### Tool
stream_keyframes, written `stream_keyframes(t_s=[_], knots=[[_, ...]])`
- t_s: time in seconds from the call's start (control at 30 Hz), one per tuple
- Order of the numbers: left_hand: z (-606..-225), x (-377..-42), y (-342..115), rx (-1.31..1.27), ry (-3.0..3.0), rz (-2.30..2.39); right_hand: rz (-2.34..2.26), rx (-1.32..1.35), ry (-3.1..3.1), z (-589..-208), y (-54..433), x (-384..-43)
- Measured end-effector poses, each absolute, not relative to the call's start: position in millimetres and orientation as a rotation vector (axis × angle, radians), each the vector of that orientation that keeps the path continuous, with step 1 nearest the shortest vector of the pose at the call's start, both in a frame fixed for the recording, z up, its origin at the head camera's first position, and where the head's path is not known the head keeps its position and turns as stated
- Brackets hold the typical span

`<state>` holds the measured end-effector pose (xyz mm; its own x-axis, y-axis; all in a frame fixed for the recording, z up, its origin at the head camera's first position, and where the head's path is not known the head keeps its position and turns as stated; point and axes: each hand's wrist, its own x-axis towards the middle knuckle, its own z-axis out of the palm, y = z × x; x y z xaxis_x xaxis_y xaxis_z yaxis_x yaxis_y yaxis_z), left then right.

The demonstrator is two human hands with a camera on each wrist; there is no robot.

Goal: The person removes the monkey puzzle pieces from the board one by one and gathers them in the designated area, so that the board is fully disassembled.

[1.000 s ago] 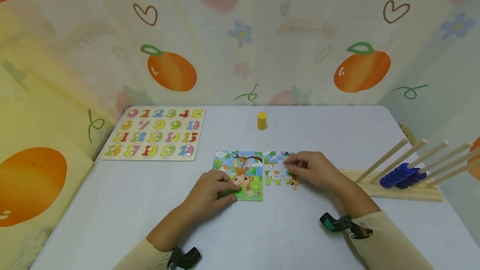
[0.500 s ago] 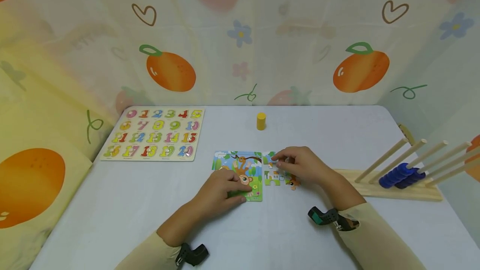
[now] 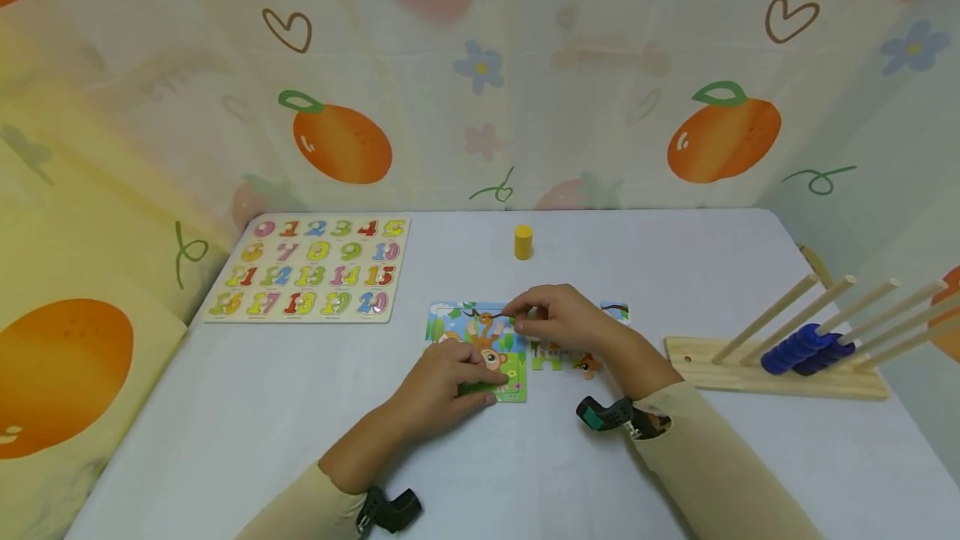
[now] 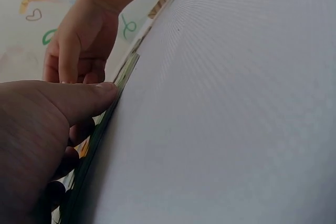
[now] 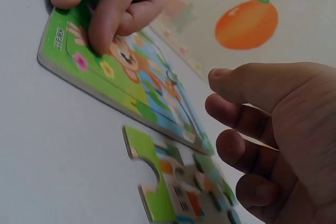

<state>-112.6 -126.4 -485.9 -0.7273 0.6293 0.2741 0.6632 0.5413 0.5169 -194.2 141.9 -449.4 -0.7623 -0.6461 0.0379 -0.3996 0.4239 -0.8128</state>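
A monkey jigsaw puzzle (image 3: 517, 365) in a flat board lies mid-table. My left hand (image 3: 446, 382) rests on its lower part, fingertips on the picture and thumb near the front edge; the right wrist view shows these fingers (image 5: 107, 19) touching the picture. Over the board's upper right corner is my right hand (image 3: 562, 315), with thumb and fingers bent but apart and nothing visible between them in the right wrist view. Loose puzzle pieces lie right of the board: a house piece (image 5: 181, 198), a monkey-face piece (image 3: 587, 366) and a branch piece (image 3: 618, 312). My right hand partly hides them.
A number puzzle board (image 3: 307, 267) lies at the back left. Toward the back stands a yellow cylinder (image 3: 523, 242). On the right is a wooden peg rack (image 3: 772, 377) with blue rings (image 3: 795, 350) and tall slanting pegs. A printed curtain (image 3: 570, 132) hangs behind the table.
My right hand has moved left from the loose pieces to the board's upper right corner, uncovering the branch piece. My left hand has slid slightly right across the puzzle.
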Motion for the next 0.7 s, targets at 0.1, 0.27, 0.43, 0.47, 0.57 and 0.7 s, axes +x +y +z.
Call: stream_keyframes(t_s=[0.1, 0.27, 0.43, 0.47, 0.57, 0.7], knots=[[-486, -112, -126, -1.139, -2.7, -0.946, -1.221, -0.932, 2.395, -450, 133, -195], [-486, -112, -127, -1.138, -2.698, -0.938, -1.172, -0.96, 2.399, -453, 122, -197], [-488, -113, -127, -1.144, -2.689, -0.932, -1.118, -0.978, 2.385, -455, 114, -198], [-488, -113, -127, -1.147, -2.683, -0.933, -1.103, -0.978, 2.384, -455, 113, -198], [-490, -113, -127, -1.151, -2.661, -0.935, -1.063, -0.987, 2.386, -455, 111, -198], [-490, -112, -127, -1.15, -2.644, -0.938, -1.019, -0.995, 2.391, -453, 110, -197]])
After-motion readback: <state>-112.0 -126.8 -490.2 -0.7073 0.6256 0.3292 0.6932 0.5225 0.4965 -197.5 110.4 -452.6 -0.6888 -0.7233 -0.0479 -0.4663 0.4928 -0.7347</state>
